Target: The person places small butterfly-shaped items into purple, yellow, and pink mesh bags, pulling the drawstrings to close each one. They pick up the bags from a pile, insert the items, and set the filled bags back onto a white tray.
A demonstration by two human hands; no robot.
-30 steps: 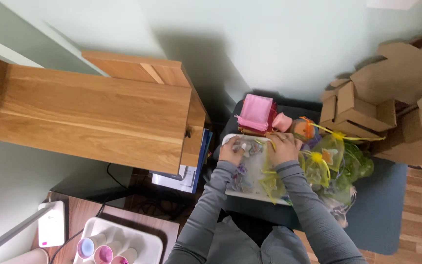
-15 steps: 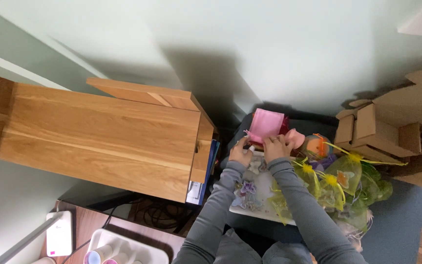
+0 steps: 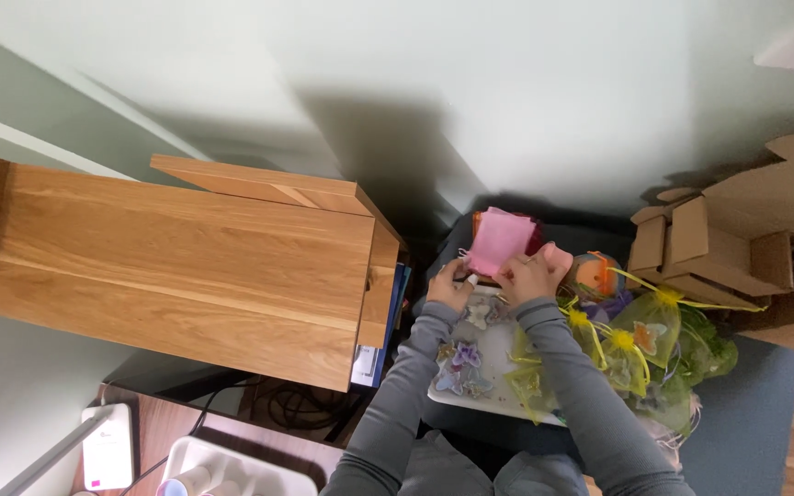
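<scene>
Hands meet at the mouth of a pink organza pouch [image 3: 498,241], at twelve o'clock of the white tray [image 3: 498,354]. The left hand [image 3: 449,284] and right hand [image 3: 532,273] each pinch its lower edge, apparently spreading it open; filling seems next, needing a steady opening.

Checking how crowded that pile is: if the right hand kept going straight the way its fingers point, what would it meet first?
Most likely the pink pouch, which the right hand already touches at its lower edge. Beyond that, depth is unclear.
</scene>
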